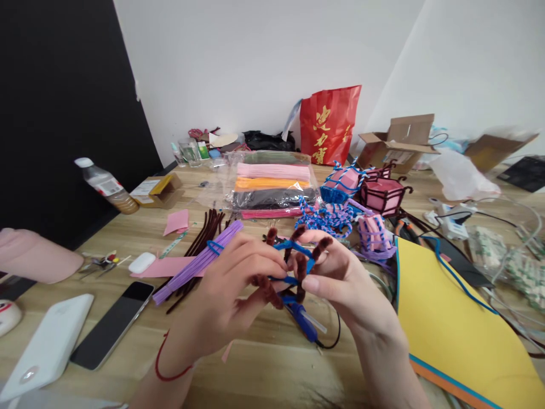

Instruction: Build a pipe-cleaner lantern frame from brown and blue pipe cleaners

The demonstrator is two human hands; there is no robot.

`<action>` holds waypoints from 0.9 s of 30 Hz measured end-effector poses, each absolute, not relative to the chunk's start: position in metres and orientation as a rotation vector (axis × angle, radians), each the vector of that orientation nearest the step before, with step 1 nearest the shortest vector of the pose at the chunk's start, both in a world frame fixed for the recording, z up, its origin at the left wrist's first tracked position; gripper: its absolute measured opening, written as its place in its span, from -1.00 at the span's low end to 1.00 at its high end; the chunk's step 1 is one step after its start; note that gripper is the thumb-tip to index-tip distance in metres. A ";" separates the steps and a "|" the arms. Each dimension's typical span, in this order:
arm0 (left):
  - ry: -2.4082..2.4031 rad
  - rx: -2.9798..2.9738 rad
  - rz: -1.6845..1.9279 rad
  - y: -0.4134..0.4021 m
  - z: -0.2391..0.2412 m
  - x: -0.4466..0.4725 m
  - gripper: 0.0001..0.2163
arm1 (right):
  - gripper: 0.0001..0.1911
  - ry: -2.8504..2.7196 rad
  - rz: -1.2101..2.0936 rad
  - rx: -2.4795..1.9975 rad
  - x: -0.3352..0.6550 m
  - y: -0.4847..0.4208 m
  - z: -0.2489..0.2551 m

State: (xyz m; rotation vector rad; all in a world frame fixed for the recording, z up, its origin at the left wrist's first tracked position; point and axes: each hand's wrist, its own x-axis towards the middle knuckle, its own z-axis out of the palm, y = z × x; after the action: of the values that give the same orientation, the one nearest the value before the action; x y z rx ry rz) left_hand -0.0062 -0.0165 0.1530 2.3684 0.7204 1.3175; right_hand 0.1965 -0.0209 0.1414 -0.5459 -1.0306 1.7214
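Both hands meet over the middle of the wooden table (pixel 264 369). My left hand (pixel 232 289) and my right hand (pixel 340 278) pinch a small frame of brown and blue pipe cleaners (pixel 293 258) between their fingertips. Brown stems stick up above the fingers and a blue strand crosses them. A red string circles my left wrist. Just under the hands lies a blue glue gun (pixel 303 319) with a black cord. A bundle of purple pipe cleaners (pixel 200 261), tied with a blue band, lies beside my left hand, over loose brown ones.
A black phone (pixel 113 324) and a white power bank (pixel 49 343) lie at the left. Yellow sheets (pixel 443 318) cover the right. Behind the hands are packs of coloured pipe cleaners (pixel 272 190), finished pink lantern shapes (pixel 381 196), a red bag (pixel 328 122), boxes and a bottle (pixel 106 184).
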 end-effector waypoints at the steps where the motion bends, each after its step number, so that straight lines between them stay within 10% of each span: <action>1: 0.720 2.358 1.315 -0.016 0.153 -0.006 -0.79 | -0.59 -1.022 1.717 -0.545 0.196 -0.021 0.141; 27: 0.885 2.111 1.485 -0.018 0.147 -0.002 -0.89 | -0.55 -1.067 1.318 -0.750 0.200 -0.020 0.140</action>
State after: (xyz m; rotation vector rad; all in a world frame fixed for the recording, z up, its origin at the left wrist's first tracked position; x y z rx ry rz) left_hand -0.0020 -0.0183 0.1472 2.1112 0.8849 1.4845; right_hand 0.1995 -0.0204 0.1398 -0.7503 -1.0670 1.3176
